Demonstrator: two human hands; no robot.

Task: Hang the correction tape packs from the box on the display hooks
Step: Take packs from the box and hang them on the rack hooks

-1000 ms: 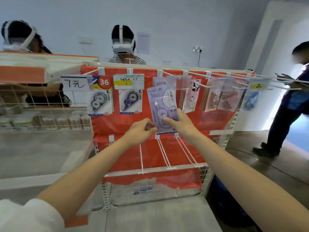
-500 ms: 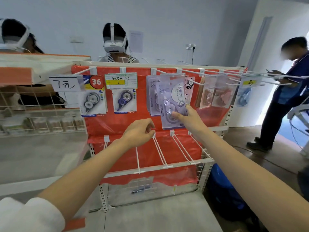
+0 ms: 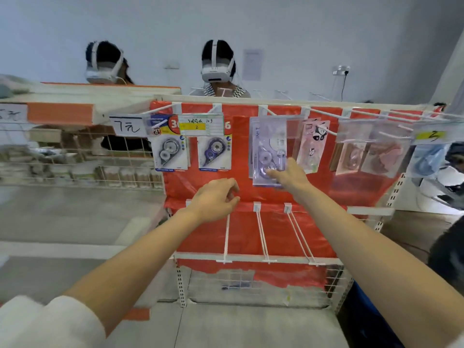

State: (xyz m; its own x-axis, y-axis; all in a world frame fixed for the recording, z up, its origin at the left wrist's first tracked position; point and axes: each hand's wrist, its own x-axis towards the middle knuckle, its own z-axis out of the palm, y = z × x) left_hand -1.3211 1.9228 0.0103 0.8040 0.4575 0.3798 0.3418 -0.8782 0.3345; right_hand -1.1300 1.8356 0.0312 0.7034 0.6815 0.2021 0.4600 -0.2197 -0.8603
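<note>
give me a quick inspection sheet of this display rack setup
surface: red-backed rack with white hooks; lower hooks bare
job's things: clear purple correction tape pack on upper hook; two carded packs to its left
clutter: pink panda pack, price tags
grippers: right hand at the purple pack's lower edge; left hand loosely curled, empty
cables: wall plug lead
surroundings: two people in headsets behind the rack

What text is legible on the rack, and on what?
"7元": white tag, left.
"PET": first carded pack; its red number is cut off.
"2": yellow strip on label holder; handwriting above unreadable.
"2": yellow tag, far right.
Clear pack print: too blurred.
</note>
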